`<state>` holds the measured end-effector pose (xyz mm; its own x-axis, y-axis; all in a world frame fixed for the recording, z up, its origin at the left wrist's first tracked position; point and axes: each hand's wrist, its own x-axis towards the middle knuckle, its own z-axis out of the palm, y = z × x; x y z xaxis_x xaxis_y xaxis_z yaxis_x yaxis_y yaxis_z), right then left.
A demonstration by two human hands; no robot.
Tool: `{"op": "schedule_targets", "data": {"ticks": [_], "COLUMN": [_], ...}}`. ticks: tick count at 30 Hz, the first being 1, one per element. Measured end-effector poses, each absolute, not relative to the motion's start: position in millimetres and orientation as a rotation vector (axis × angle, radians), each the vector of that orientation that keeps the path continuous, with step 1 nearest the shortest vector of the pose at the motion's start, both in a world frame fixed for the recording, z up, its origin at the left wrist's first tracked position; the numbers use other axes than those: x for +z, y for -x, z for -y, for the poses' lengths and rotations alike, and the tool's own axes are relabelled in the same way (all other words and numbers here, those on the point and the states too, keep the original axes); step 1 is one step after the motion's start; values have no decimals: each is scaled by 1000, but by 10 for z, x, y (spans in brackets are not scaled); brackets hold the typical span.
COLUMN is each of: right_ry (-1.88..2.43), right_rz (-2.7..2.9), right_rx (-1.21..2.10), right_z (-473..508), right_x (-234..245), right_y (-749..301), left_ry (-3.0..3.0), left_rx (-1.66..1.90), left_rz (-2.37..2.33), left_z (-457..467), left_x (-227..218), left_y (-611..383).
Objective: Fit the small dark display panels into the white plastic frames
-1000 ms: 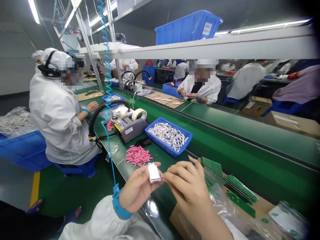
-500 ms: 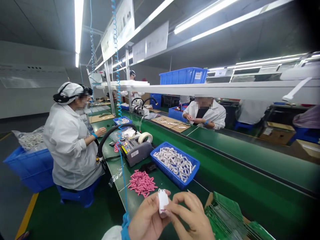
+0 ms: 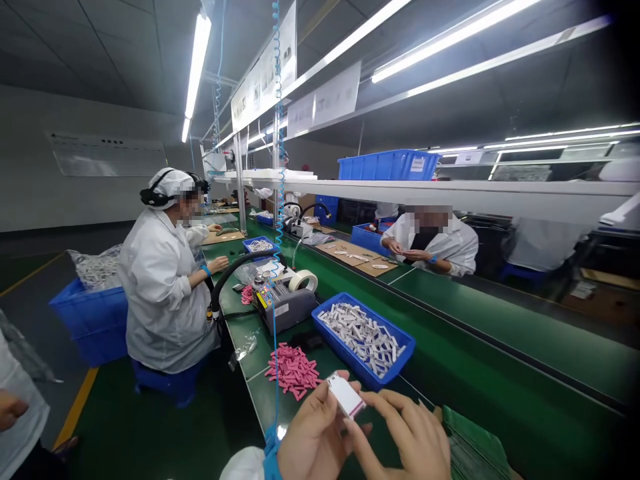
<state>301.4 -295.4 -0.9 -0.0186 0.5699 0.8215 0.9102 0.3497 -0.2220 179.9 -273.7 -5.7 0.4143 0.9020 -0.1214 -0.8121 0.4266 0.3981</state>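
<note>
At the bottom of the view my left hand [image 3: 313, 437] is closed on a small white rectangular part [image 3: 345, 395] with a pink edge, held up over the green bench. My right hand [image 3: 405, 440] is beside it, fingers curled, its fingertips touching the lower right end of the part. A blue wrist strap with a coiled blue cord sits on my left wrist. A pile of pink pieces [image 3: 293, 371] lies on the bench just beyond my hands. A blue tray [image 3: 405, 345] filled with several white parts stands behind and to the right.
A grey tape dispenser machine [image 3: 286, 307] with a tape roll stands past the pink pile. A green conveyor belt [image 3: 490, 347] runs along the right. A seated person in white [image 3: 163, 287] works to the left; another person [image 3: 433, 241] sits across. Green bags [image 3: 473, 447] lie at bottom right.
The camera has tilted upward, so my hands now sit lower in view. The white part has turned from upright to slanted, its pink edge showing, still in my left hand.
</note>
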Motion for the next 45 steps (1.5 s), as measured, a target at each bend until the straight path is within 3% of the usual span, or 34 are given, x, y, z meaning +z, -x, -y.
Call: {"op": "schedule_targets", "data": {"ticks": [5, 12, 16, 21, 29, 32, 37, 45], "right_ry": [1283, 1346, 1357, 1333, 1309, 1299, 1348, 1359], "right_rz": [1656, 1709, 1747, 1852, 1925, 1928, 1943, 1848], "right_rx": [-390, -276, -260, -244, -159, -189, -308, -217], "right_z": [3057, 3222, 3282, 3307, 3240, 3228, 3280, 3329], "right_x": [184, 439, 512, 536, 489, 462, 497, 578], "right_y": [-2992, -3055, -3108, -3167, -3244, -3242, -3187, -3156], "left_ry": [-520, -1733, -2018, -1805, -1780, -1432, -701, -505], "left_rx": [1102, 1109, 920, 800, 889, 945, 707, 601], "left_rz": [-406, -548, -512, -473, -551, -580, -404, -286], "left_z": [2763, 2623, 2631, 2663, 2701, 2701, 2778, 2933], "left_x": [31, 366, 538, 560, 419, 341, 345, 397], "left_y": [-1735, -1412, -1389, -1442, -1475, -1516, -1632, -1700]}}
